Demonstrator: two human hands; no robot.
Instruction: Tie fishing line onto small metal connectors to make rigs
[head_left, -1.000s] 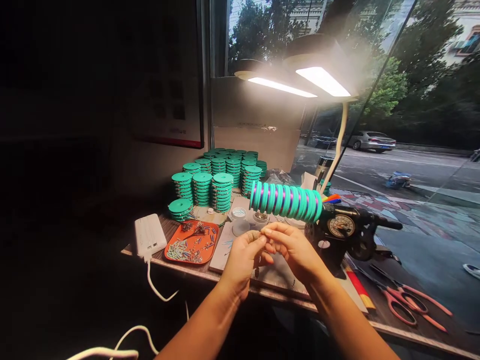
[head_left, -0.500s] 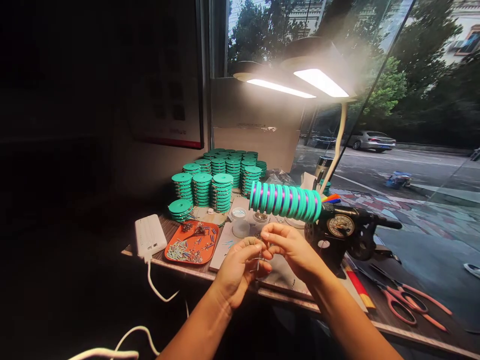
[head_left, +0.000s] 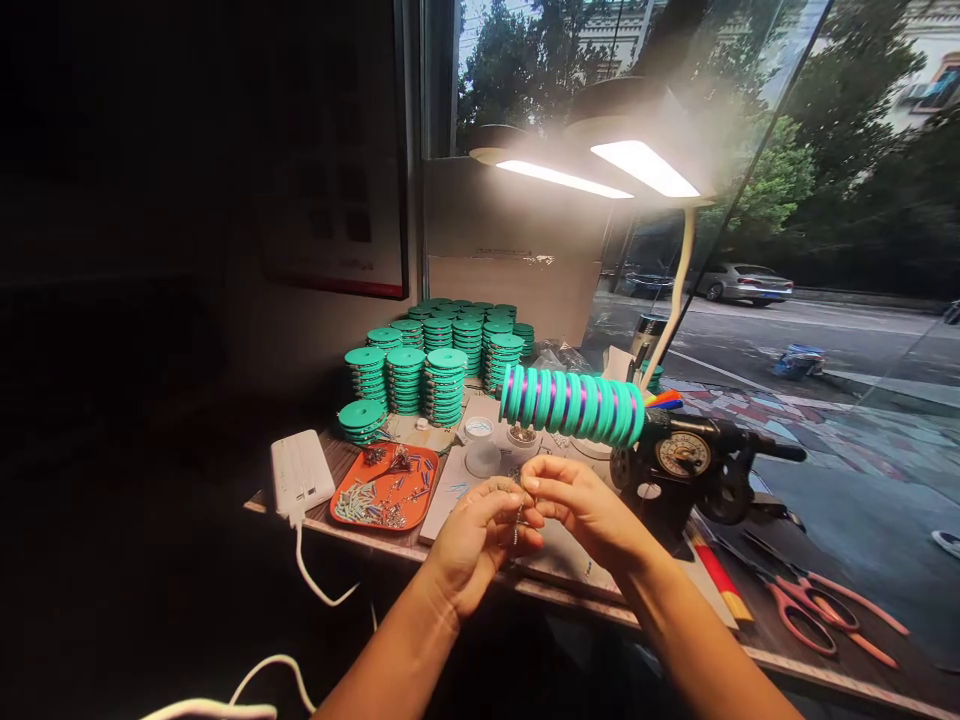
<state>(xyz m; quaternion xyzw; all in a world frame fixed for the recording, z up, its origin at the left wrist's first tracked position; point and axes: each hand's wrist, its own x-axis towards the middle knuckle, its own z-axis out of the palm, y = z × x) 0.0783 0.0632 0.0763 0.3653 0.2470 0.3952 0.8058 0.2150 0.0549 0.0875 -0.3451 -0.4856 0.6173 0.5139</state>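
My left hand point(head_left: 469, 550) is closed in a pinch, with its other fingers curled. A thin beaded strand point(head_left: 516, 530) hangs from its thumb and forefinger across those fingers. My right hand point(head_left: 585, 500) meets it at the tips, thumb and forefinger pressed together on something too small to make out. Just beyond the hands, green spools point(head_left: 574, 402) with purple windings sit in a row on the shaft of a black winding machine point(head_left: 679, 455) with a round dial. Small round containers point(head_left: 484, 455) stand behind the left hand.
To the left, an orange tray point(head_left: 409, 500) holds small metal and blue pieces, beside a white power bank point(head_left: 301, 472) with its cable. Stacked green spools point(head_left: 446, 375) fill the back. Scissors point(head_left: 806, 610) lie right. A lit lamp point(head_left: 645, 165) hangs above.
My right hand's fingers have drawn closer together and in against my left fingertips. My left hand stays nearly in place, with the strand still hanging from it.
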